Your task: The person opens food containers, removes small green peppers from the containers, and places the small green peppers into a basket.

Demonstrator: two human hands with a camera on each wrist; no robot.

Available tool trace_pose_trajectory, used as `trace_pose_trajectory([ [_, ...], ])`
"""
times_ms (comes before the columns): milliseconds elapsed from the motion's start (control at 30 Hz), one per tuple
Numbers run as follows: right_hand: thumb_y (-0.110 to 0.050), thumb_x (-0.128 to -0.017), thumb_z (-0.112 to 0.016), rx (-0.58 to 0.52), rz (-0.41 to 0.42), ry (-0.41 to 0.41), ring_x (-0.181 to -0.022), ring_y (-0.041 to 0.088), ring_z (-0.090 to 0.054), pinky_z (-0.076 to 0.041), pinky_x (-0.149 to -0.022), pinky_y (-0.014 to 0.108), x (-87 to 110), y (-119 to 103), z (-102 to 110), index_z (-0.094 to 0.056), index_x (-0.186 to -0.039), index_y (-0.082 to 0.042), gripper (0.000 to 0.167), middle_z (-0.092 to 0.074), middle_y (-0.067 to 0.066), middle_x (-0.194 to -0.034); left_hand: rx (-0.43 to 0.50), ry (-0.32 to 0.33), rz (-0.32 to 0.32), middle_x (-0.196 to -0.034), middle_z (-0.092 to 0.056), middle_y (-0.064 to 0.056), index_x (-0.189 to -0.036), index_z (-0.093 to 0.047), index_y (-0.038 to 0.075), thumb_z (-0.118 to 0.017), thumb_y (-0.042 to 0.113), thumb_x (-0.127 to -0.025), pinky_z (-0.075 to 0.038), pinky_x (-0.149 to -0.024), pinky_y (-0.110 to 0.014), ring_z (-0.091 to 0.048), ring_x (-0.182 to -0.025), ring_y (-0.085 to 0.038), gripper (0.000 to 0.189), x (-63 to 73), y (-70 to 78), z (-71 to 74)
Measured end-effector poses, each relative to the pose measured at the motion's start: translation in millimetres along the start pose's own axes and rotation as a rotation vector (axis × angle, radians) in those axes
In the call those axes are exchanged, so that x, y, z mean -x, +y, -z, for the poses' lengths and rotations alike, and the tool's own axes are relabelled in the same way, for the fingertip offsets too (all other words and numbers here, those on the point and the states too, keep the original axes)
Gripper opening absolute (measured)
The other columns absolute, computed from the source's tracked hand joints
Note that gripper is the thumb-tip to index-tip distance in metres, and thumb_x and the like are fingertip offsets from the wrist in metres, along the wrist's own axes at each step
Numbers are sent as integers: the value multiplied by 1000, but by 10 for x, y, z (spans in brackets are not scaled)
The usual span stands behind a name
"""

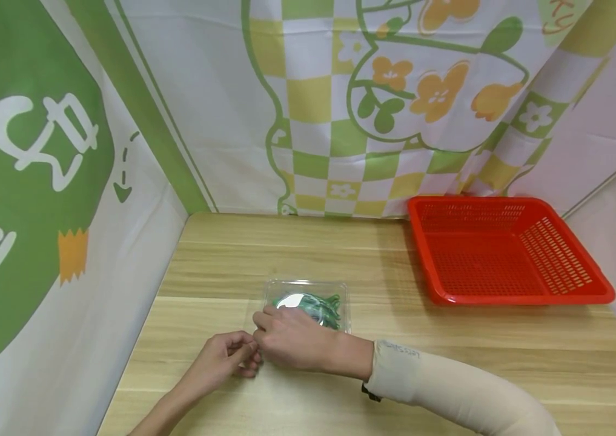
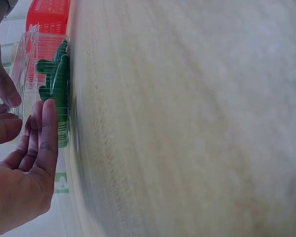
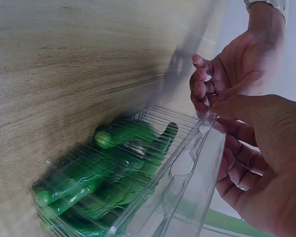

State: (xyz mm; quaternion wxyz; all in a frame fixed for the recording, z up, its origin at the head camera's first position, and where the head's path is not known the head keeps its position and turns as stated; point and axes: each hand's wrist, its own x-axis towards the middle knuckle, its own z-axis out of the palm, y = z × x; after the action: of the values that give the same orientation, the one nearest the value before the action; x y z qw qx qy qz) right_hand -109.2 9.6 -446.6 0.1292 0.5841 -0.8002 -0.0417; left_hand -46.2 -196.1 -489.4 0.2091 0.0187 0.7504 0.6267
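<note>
Box [image 3: 182, 162] — ribbed, clear plastic round green vegetables [image 3: 106, 180]

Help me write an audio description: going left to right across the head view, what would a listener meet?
Green wall print with white lettering → left hand → clear plastic container → red perforated plastic basket. The right hand overlaps the container, so it is left out of the order.

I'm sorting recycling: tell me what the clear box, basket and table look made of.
Clear box: probably thin, glossy plastic; see-through, with glare and moulded ridges. Basket: likely hard, slightly shiny plastic, with slotted red walls. Table: smooth wood or wood-look laminate; grain shows, but which can't be told.
</note>
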Motion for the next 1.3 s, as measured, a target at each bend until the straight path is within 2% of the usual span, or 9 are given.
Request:
trace_pose_trajectory([
  [300,-20,-94,-69,-66,7,-2,-69,6,-43,-33,-54,10,-6,28,-19,-68,-79,-20,15,-52,-9,-78,50,-29,34,-99,-73,-16,-112,-66,-10,-58,8,-107,-68,-81,-36,-73,-93,-27,21,-50,-4,5],
  [500,-21,-94,-70,-72,19,2,-67,6,-43,-33,-55,11,-10,28,-38,-68,-77,-19,17,-52,-9,-76,89,-37,53,-98,-72,-17,-110,-66,-10,-59,8,-107,-68,-83,-36,-73,-93,-27,19,-68,1,-3],
  [800,-30,-98,-69,-44,7,2,-66,5,-43,-35,-55,12,-4,20,-55,-68,-76,-21,24,-53,-10,-74,126,-44,34,-94,-73,-13,-106,-67,-10,-62,5,-104,-67,-85,-36,-74,-89,-25,16,-93,15,-12],
  [1033,-35,-100,-68,-2,15,39,-64,5,-41,-34,-54,12,-20,-4,-98,-66,-73,-23,30,-53,-11,-72,106,-31,19,-95,-74,-10,-104,-68,-11,-60,2,-104,-67,-85,-34,-72,-88,-20,15,-93,7,-7],
  [1167,-34,-101,-68,-5,14,65,-63,4,-39,-31,-53,12,-18,-7,-113,-65,-72,-23,31,-52,-11,-71,95,-13,11,-95,-75,-11,-103,-68,-11,-59,2,-103,-67,-84,-35,-73,-86,-19,15,-99,0,-6],
  [1300,-26,-98,-69,-11,21,89,-64,5,-36,-28,-54,12,-2,1,-125,-63,-71,-23,27,-50,-11,-71,104,-6,8,-94,-75,-11,-104,-68,-12,-59,1,-103,-68,-83,-34,-74,-85,-20,15,-98,7,-9],
])
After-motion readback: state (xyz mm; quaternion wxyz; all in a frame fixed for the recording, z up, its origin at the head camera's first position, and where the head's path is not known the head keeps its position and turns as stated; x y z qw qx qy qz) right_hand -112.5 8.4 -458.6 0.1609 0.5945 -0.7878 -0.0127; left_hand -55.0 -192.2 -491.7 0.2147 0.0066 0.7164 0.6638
